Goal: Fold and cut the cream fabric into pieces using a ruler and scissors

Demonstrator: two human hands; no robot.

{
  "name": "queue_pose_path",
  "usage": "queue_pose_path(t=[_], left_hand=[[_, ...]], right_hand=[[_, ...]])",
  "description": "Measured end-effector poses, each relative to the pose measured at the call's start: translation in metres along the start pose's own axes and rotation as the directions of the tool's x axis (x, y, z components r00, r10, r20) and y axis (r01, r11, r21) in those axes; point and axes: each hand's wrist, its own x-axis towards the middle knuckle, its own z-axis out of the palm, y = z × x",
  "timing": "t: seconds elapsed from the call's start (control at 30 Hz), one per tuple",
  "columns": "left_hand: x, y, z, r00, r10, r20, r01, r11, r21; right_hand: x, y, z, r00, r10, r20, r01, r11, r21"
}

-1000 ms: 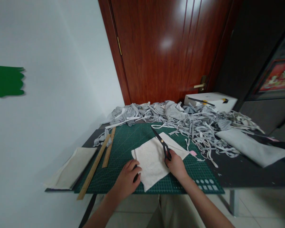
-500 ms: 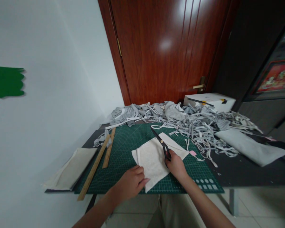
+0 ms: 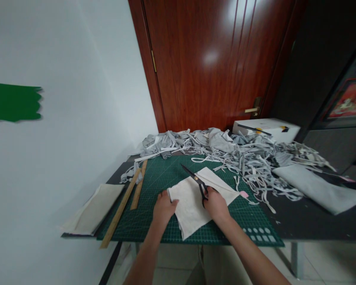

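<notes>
— What's the right hand (image 3: 215,206) got?

— Black scissors (image 3: 195,181), fingers curled through the handles, blades closed and pointing toward the upper left over the white cloth (image 3: 192,204).

— And the left hand (image 3: 163,208)?

— Flat on the cloth's left edge, fingers loosely spread, pinning it to the green cutting mat (image 3: 166,178) at lower centre of the frame.

— Anything around them?

— Two wooden rulers (image 3: 127,202) left of the mat, a heap of grey fabric strips (image 3: 240,152) behind, a white box (image 3: 267,128) by the door
</notes>
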Motion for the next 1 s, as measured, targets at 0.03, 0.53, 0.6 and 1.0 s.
queue_pose_path(t=[0.03, 0.53, 0.6, 1.0], left_hand=[[-0.001, 0.002, 0.002, 1.000, -0.015, 0.007, 0.015, 1.000, -0.004], [0.009, 0.007, 0.008, 0.994, -0.096, 0.060, 0.107, 0.967, -0.231], [0.009, 0.009, 0.013, 0.991, -0.120, 0.060, 0.133, 0.940, -0.313], [0.007, -0.004, 0.014, 0.993, -0.067, -0.092, 0.031, 0.937, -0.348]], right_hand=[[0.002, -0.007, 0.006, 1.000, -0.019, 0.018, 0.018, 0.999, 0.049], [0.029, -0.034, 0.091, 0.990, 0.030, 0.140, -0.109, 0.796, 0.595], [0.028, -0.034, 0.090, 0.993, 0.031, 0.113, -0.091, 0.813, 0.575], [0.018, -0.042, 0.087, 0.997, -0.048, 0.058, 0.021, 0.921, 0.388]])
